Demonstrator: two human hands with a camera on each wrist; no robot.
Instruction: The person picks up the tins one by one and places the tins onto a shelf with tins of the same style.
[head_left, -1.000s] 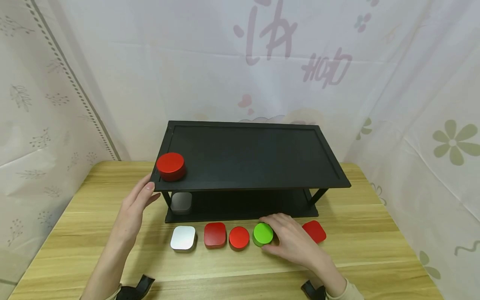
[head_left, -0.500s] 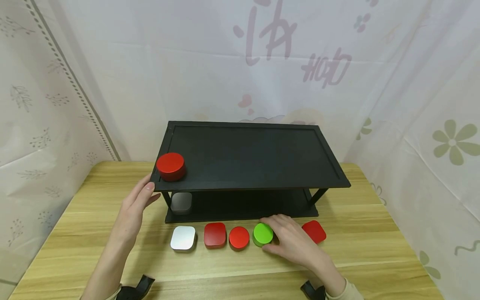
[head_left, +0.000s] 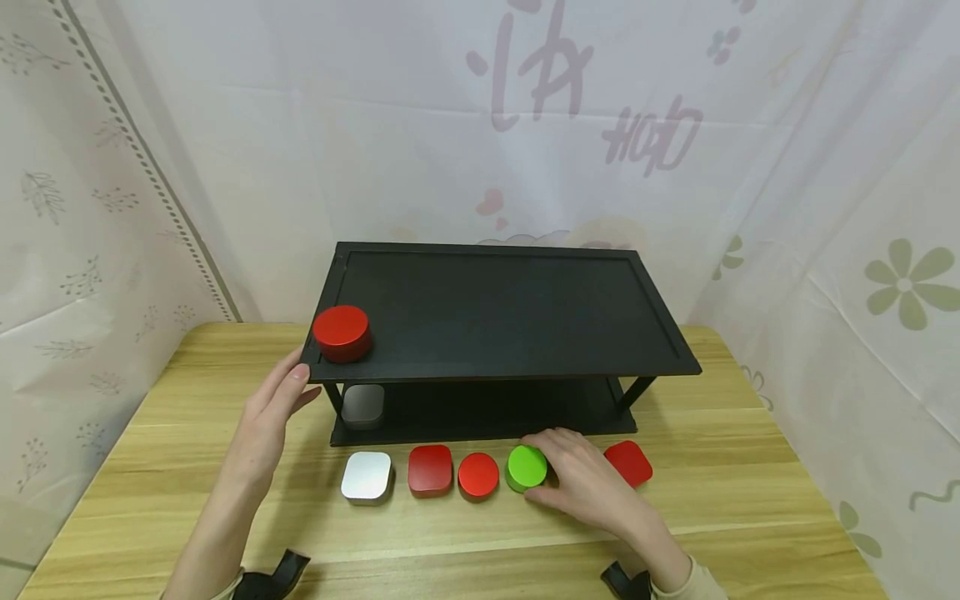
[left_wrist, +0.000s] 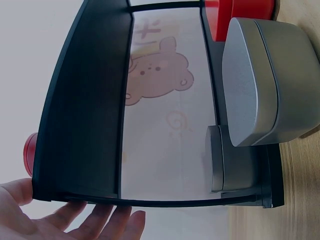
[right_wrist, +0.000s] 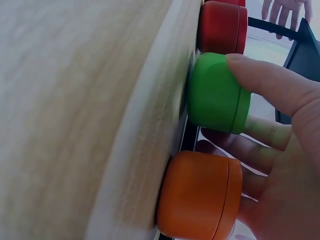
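Observation:
My right hand [head_left: 577, 477] is at a round green tin [head_left: 527, 468], with the thumb [right_wrist: 250, 70] on its lid edge and the other fingers behind it. That tin sits on the wooden table in a row of lidded tins. My left hand [head_left: 264, 417] rests on the front left corner of a black two-level shelf [head_left: 495, 317]; in the left wrist view its fingers [left_wrist: 117, 222] lie straight along the shelf's side. A round red tin [head_left: 342, 333] stands on the top board near that hand, and a silver square tin [head_left: 363, 406] sits on the lower board beneath.
Left of the green tin stand a small round red tin [head_left: 478, 477], a square red tin [head_left: 430, 471] and a silver square tin [head_left: 367, 477]. Another squarish red tin [head_left: 628, 463], orange in the right wrist view, is partly behind my right hand. A patterned cloth [head_left: 420, 150] hangs behind.

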